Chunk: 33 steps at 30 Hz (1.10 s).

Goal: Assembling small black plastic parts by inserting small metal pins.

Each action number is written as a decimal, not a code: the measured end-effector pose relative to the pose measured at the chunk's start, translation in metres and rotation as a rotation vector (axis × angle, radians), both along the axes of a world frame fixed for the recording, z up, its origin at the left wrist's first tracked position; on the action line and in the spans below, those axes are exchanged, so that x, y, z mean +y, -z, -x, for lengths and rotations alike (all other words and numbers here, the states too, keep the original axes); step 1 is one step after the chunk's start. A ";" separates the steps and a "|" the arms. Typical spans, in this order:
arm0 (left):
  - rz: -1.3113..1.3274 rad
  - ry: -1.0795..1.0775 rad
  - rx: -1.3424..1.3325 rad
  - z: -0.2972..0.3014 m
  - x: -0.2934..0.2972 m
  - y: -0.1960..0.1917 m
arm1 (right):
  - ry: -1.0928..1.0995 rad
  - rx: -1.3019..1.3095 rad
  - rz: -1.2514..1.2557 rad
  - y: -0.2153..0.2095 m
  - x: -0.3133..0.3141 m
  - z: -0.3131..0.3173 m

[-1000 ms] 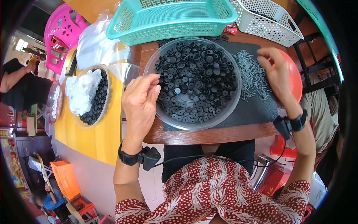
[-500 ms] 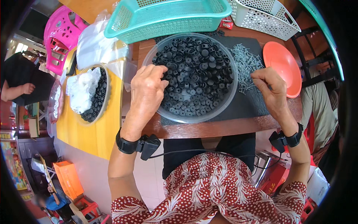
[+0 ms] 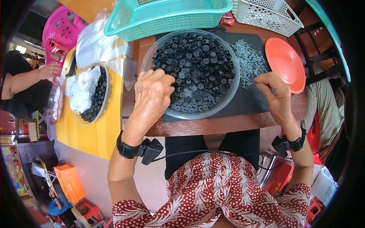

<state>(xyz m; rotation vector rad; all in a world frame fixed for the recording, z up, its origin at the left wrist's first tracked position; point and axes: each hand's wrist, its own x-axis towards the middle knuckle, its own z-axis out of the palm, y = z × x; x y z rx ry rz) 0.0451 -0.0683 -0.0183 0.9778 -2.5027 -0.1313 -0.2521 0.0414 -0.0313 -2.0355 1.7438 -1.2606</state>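
Closest to the camera: red patterned top with white dots, black wristbands with small boxes on both wrists. Just past that, wooden bench (image 3: 228,123) edge with a dark mat (image 3: 251,100) on it.

Left hand (image 3: 152,95) curled over the near left rim of the clear round bowl (image 3: 228,97), fingertips tucked down among the black plastic caps (image 3: 197,68) filling it. Grip closed-ish, fingers bunched, but can't tell if a cap is actually pinched, since the knuckles hide it. Caps lying right under and just beyond those fingers, spreading across the whole bowl.

Right hand (image 3: 275,93) off to the right of the bowl, over the mat, fingers pinched together at the near edge of the heap of small grey screws (image 3: 249,62). Looks shut on something tiny, too small to make out for sure. Screws sitting between bowl and orange round lid (image 3: 285,62), which lies flat at the mat's right edge.

Further back: teal basket (image 3: 167,17) behind the bowl, white basket (image 3: 266,15) to its right.

Off to the left on a yellow bench (image 3: 95,133), second bowl (image 3: 91,95) with more black caps and a white plastic bag in it, another person's hand (image 3: 49,70) near it, pink plastic chair (image 3: 61,34) beyond.
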 end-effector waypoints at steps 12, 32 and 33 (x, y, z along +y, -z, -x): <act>-0.575 -0.062 0.393 -0.002 0.004 0.002 | 0.023 -0.034 -0.053 -0.001 0.013 -0.005; -0.213 0.004 -0.085 -0.008 0.013 -0.012 | 0.037 -0.080 -0.079 -0.004 0.021 -0.009; -0.194 0.022 -0.041 -0.008 0.015 -0.014 | 0.038 -0.074 -0.083 -0.005 0.021 -0.010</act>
